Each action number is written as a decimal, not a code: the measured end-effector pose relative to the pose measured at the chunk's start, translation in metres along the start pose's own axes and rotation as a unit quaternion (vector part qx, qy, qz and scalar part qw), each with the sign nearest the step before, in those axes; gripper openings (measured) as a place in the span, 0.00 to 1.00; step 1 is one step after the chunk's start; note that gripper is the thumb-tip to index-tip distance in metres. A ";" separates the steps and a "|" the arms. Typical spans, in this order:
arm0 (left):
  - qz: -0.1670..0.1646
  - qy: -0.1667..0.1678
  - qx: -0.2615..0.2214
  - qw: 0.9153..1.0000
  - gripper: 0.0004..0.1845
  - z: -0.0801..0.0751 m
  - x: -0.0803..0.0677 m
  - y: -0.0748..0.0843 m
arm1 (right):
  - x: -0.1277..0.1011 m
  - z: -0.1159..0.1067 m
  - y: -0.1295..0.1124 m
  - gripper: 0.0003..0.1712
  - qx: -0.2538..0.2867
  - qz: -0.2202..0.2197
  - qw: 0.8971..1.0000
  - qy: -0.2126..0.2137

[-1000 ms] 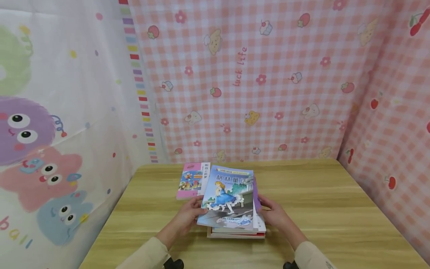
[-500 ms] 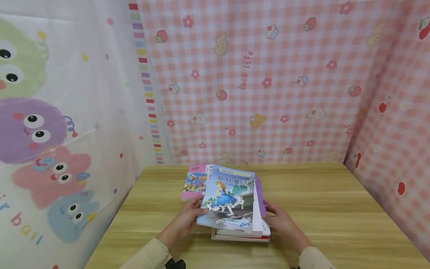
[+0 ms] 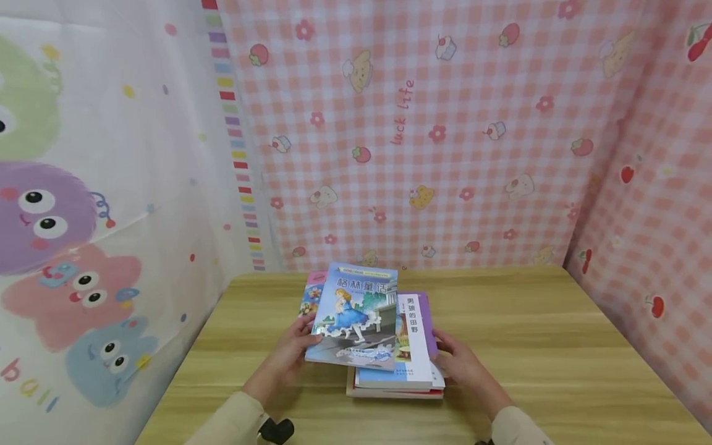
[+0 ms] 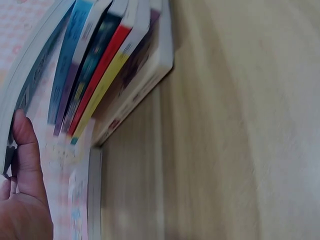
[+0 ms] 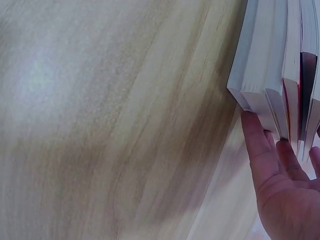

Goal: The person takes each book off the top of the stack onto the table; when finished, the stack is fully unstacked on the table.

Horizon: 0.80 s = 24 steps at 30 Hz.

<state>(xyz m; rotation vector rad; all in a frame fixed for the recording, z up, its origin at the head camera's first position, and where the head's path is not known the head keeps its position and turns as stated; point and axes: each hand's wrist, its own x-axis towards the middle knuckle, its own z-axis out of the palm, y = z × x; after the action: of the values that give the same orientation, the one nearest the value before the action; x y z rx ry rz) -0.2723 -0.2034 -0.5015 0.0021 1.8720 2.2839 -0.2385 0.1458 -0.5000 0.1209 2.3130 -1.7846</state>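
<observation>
Shifting toward left edge of wooden table (image 3: 517, 334): blue illustrated paperback (image 3: 355, 321), left hand (image 3: 286, 353) pinching, uncovering multicoloured book stack (image 3: 418, 352); right hand (image 3: 464, 366) straight-fingered against stack.

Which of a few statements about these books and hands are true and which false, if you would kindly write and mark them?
1. The left hand grips the 格林童话 book. True.
2. The right hand is clear of the book stack. False: it touches the book stack's edge.
3. In the head view, the 格林童话 book partly hides the pink book. True.
4. The 男孩的田野 book lies at the bottom of the book stack. False: it lies on top.
5. The book stack has only two books. False: the left wrist view shows more.
</observation>
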 end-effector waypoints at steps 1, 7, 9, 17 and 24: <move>-0.001 0.009 -0.003 1.000 0.34 -0.002 0.001 0.002 | 0.000 0.000 -0.001 0.36 0.003 0.001 1.000 -0.001; 0.000 0.032 -0.008 0.999 0.33 -0.021 0.006 0.012 | -0.001 -0.002 -0.001 0.36 0.003 0.006 1.000 -0.006; 0.002 0.035 -0.010 0.999 0.33 -0.029 0.007 0.014 | 0.000 -0.002 0.000 0.36 0.001 0.006 1.000 -0.007; 0.008 0.046 0.002 0.999 0.34 -0.060 0.013 0.024 | 0.003 -0.002 0.002 0.37 0.015 0.005 1.000 -0.005; 0.001 0.060 0.007 0.998 0.35 -0.089 0.015 0.032 | 0.000 -0.004 0.001 0.36 0.002 0.003 1.000 -0.005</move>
<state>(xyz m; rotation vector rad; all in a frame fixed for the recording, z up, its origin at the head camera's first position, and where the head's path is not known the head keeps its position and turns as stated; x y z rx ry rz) -0.3025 -0.2940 -0.4901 -0.1341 1.9450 2.3206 -0.2392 0.1496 -0.5001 0.1180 2.2993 -1.7838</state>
